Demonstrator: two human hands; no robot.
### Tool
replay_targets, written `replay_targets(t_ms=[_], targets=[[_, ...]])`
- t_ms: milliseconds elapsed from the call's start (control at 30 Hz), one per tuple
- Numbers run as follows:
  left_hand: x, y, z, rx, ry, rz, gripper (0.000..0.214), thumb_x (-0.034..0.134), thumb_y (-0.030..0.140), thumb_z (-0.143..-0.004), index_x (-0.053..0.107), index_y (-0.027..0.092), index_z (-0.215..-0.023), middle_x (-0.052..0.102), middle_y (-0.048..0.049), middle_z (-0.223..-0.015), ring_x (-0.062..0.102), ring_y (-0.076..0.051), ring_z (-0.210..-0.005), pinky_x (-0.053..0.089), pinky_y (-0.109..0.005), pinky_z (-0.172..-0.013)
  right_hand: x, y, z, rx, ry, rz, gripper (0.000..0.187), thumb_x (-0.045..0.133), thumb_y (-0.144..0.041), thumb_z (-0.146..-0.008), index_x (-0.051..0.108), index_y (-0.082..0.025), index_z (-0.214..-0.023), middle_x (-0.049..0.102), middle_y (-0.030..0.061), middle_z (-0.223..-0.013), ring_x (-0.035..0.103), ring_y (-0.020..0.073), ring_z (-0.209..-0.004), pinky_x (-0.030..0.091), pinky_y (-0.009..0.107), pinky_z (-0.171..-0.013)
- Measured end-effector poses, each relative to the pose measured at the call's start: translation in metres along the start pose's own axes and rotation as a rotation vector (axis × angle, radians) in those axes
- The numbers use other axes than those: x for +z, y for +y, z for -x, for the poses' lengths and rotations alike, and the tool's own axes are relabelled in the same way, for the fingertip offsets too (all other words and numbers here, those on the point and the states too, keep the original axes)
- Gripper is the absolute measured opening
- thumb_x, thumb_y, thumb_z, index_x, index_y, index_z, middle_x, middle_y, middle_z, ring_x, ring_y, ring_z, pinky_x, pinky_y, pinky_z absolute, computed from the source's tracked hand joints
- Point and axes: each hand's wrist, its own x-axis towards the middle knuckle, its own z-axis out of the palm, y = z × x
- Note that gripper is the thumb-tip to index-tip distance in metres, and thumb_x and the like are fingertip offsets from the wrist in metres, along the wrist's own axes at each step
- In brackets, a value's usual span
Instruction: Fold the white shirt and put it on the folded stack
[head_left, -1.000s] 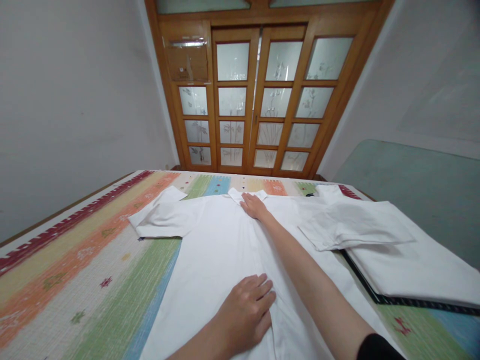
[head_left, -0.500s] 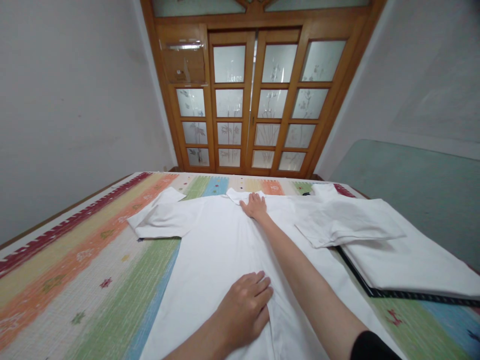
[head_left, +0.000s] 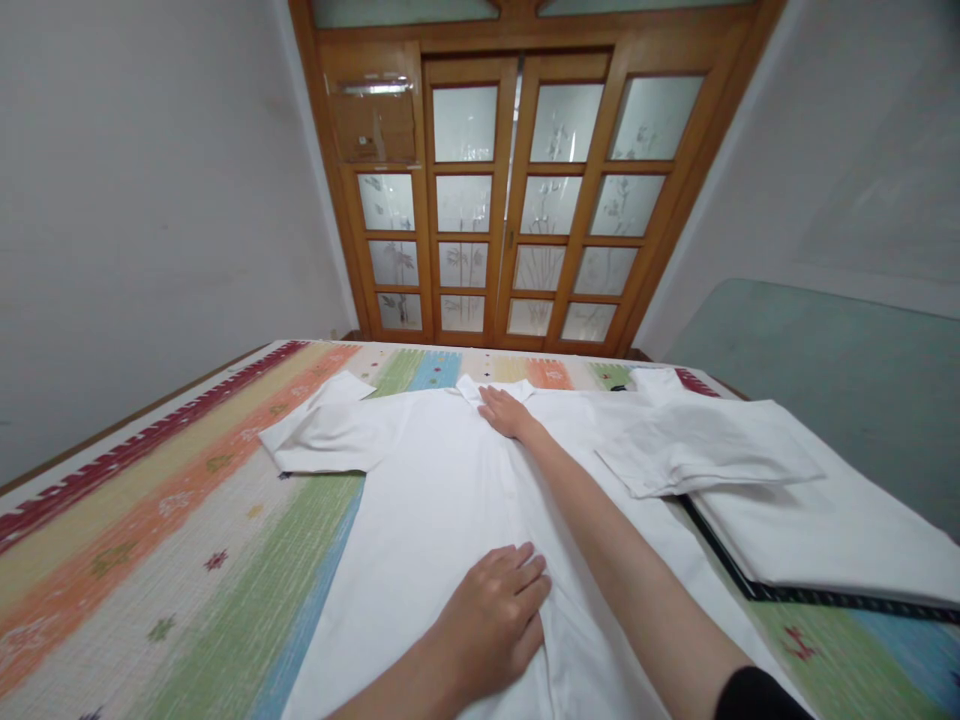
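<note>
The white short-sleeved shirt [head_left: 435, 500] lay spread on the striped multicoloured mat [head_left: 187, 500], apparently smoothed but unfolded; left hand [head_left: 491, 625] pressed its front, right hand [head_left: 506, 412] its collar [head_left: 471, 388], fingers flat, gripping nothing

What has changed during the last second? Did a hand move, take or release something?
Nothing visibly changed. The left hand still lies flat on the front of the white short-sleeved shirt, the right hand still rests at its collar. Nothing was taken or released; the folded white cloth at the right stayed.
</note>
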Motion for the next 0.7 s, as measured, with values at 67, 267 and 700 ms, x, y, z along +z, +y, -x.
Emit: replay_targets(t_ms=[67, 267, 700], targets=[[0.0015, -0.0007, 0.0003, 0.0, 0.008, 0.006, 0.038, 0.048, 0.021, -0.09, 0.056, 0.015, -0.126, 0.062, -0.0091, -0.132, 0.05, -0.027, -0.129, 0.043, -0.044, -0.108, 0.0004, 0.0023, -0.0009, -0.02, -0.002, -0.001, 0.057, 0.026, -0.034, -0.099, 0.033, -0.006, -0.148, 0.035, 0.0131, -0.154, 0.028, 0.0211, -0.144, 0.018, 0.032, -0.116], [0.0029, -0.0011, 0.0009, -0.003, 0.023, 0.025, 0.037, 0.048, 0.022, -0.09, 0.056, 0.016, -0.125, 0.062, -0.0089, -0.132, 0.051, -0.027, -0.129, 0.043, -0.044, -0.108, 0.0037, 0.0015, -0.002, 0.135, 0.04, -0.002, 0.063, 0.024, -0.039, -0.099, 0.027, -0.001, -0.15, 0.028, 0.0181, -0.156, 0.023, 0.0279, -0.145, 0.016, 0.041, -0.117], [-0.001, -0.0018, -0.0015, 0.006, 0.055, 0.048, 0.033, 0.05, 0.018, -0.086, 0.06, 0.016, -0.117, 0.066, -0.008, -0.125, 0.055, -0.025, -0.124, 0.045, -0.042, -0.105, 0.0026, -0.0017, 0.0056, 0.121, -0.035, 0.009, 0.061, 0.019, -0.041, -0.099, 0.028, -0.01, -0.151, 0.022, 0.0105, -0.159, 0.014, 0.0264, -0.148, 0.011, 0.044, -0.118]])
